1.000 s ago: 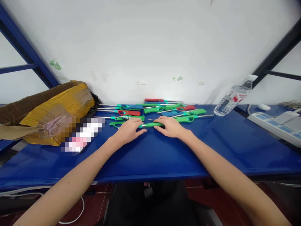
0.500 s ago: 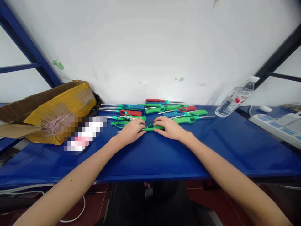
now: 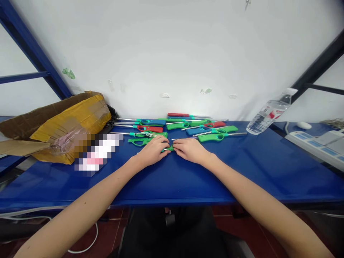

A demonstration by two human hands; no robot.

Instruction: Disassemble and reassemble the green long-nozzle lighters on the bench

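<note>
My left hand [image 3: 152,152] and my right hand [image 3: 192,149] almost meet over the blue table. Both have their fingers closed on a green lighter casing [image 3: 171,148], mostly covered by the fingers. A thin metal rod [image 3: 177,139] lies just beyond my right fingertips. Past my left hand is a green long-nosed lighter [image 3: 160,134] with its metal inner parts exposed. Nearer, a green casing half [image 3: 137,142] with a trigger loop rests beside my left hand. Several red, blue and green lighters lie in a loose pile behind, including a green one [image 3: 205,137] to the right.
A torn cardboard box [image 3: 77,125] with yellow tape stands at the left, beside a pixelated pack [image 3: 99,154]. At the right are a tilted water bottle [image 3: 264,116] and a white power strip [image 3: 314,147]. The white wall [image 3: 174,53] rises behind the blue table [image 3: 177,182].
My right hand has moved a little left and closed further over the green casing, so less of it shows. The casing has shifted slightly. The view has moved a touch.
</note>
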